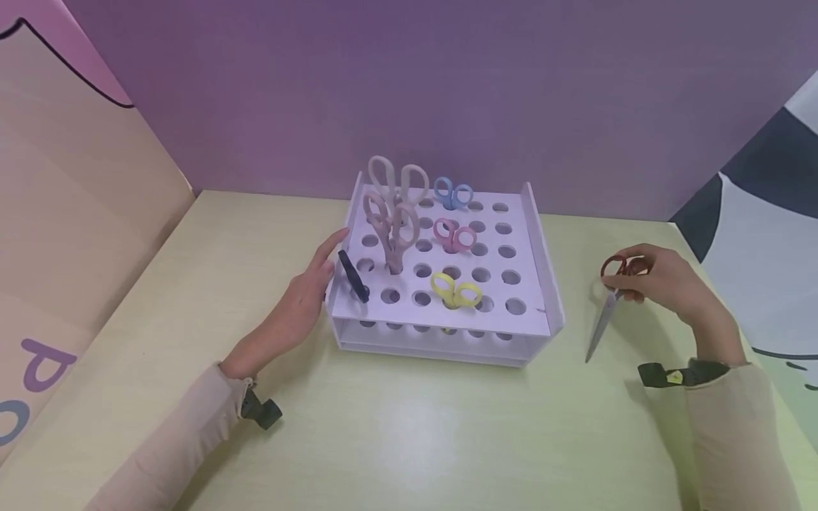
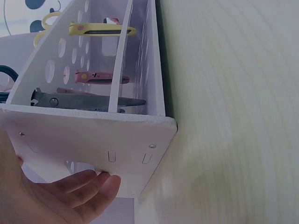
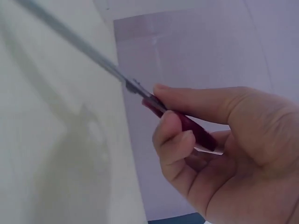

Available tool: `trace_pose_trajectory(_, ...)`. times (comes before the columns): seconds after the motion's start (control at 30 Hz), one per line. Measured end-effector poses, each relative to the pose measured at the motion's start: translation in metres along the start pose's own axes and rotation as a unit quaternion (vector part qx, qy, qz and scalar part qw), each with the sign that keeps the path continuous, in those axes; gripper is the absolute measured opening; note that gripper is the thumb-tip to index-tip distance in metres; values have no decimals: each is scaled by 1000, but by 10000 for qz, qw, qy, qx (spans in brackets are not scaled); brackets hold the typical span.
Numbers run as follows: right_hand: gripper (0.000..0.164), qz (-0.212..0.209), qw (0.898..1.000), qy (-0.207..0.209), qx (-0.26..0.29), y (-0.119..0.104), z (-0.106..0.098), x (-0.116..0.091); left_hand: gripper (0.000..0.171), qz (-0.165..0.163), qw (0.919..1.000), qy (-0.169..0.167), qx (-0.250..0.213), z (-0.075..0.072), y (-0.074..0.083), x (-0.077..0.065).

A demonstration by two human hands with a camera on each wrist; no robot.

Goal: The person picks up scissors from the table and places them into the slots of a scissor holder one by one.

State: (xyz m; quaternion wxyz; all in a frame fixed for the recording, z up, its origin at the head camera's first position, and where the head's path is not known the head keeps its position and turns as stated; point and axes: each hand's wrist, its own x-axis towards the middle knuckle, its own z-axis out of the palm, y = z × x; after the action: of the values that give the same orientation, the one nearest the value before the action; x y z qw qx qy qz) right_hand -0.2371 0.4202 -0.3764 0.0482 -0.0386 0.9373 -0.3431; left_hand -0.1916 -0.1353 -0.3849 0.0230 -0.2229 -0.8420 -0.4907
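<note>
My right hand (image 1: 667, 280) holds a pair of scissors (image 1: 603, 323) by its dark red handles, to the right of the rack. The long blades hang tilted, tip toward the lower left; in the right wrist view, thumb and fingers pinch the red handle (image 3: 191, 128). My left hand (image 1: 303, 294) rests against the left side of a white holed rack (image 1: 441, 323), its fingers (image 2: 91, 189) on the outer side panel. In the rack stand white scissors (image 1: 415, 174), pale pink scissors (image 1: 407, 245), small blue (image 1: 452, 193), pink (image 1: 455, 235) and yellow scissors (image 1: 455, 291), and black-handled scissors (image 1: 353, 275).
The rack stands on a pale wooden table (image 1: 415, 433) with rows of round holes on its top and raised side walls. A purple panel (image 1: 441, 92) rises behind it. Printed panels (image 1: 70, 213) flank the table on both sides.
</note>
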Motion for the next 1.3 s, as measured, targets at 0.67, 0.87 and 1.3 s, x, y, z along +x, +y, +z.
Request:
trace_pose_trajectory(0.67, 45, -762, 9859, 1487, -36, -56, -15, -25, 45, -5, 10000, 22, 48, 1, -1, 2)
trace_pose_trajectory(0.87, 42, -956, 9765, 1931, -71, -73, -15, -32, 45, -52, 9999, 4, 104, 0, 0, 0)
trace_pose_trajectory(1.3, 45, -1793, 9400, 2881, 346, -108, -12, -49, 45, 56, 10000, 9, 36, 0, 0, 0)
